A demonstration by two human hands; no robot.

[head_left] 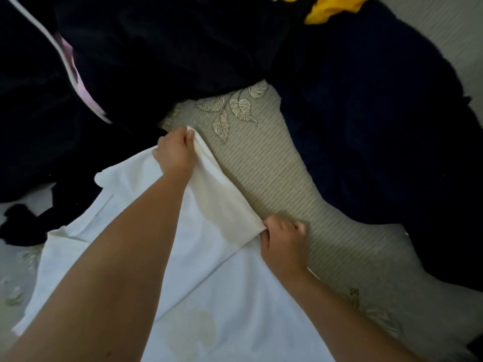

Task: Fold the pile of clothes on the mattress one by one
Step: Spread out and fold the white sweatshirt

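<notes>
A white garment (209, 283) lies spread across the near part of the mattress (261, 158), under both my arms. My left hand (175, 150) pinches its far edge, lifted a little off the bed. My right hand (283, 241) grips the same edge nearer to me, so the cloth between the two hands is pulled into a taut fold. A faint round print shows on the cloth close to me.
Dark navy and black clothes (156, 48) are heaped across the back and left, one with a white and pink stripe (70, 61). More dark cloth (379, 139) lies at the right, and a yellow garment (332, 7) at the top. The striped, leaf-patterned mattress shows between them.
</notes>
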